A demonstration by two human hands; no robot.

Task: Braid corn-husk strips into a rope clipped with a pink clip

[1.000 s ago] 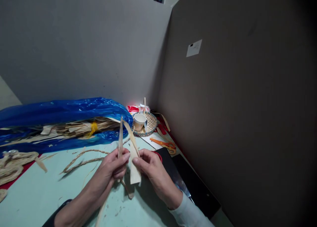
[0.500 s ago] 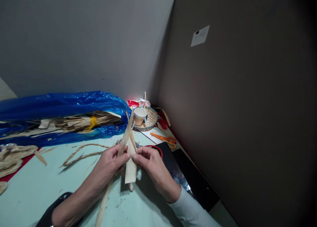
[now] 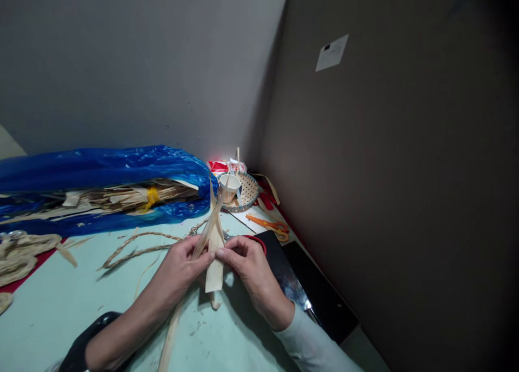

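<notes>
Pale, flat strips of dried plant fibre (image 3: 214,277) meet between my two hands over the table. My left hand (image 3: 184,261) is closed on them from the left, thumb on top. From the right, my right hand (image 3: 243,256) pinches the broad strip with thumb and forefinger. Narrow strip ends cross and point up above the fingers, and one long strip (image 3: 172,329) trails down below the left hand. Just past the hands lies a braided cord (image 3: 138,247). Red-handled scissors (image 3: 259,242) are partly hidden behind my right hand.
A blue plastic bag (image 3: 101,169) holding a bundle of dried strips (image 3: 121,199) lies along the wall. A woven basket (image 3: 247,193) carries a paper cup (image 3: 230,185). Orange scissors (image 3: 267,223) and a black flat object (image 3: 279,258) lie right; coiled braid (image 3: 28,253) lies left.
The strip tips above my fingers have shifted and now cross. The broad strip's lower end has risen slightly. Both hands keep nearly the same place and hold.
</notes>
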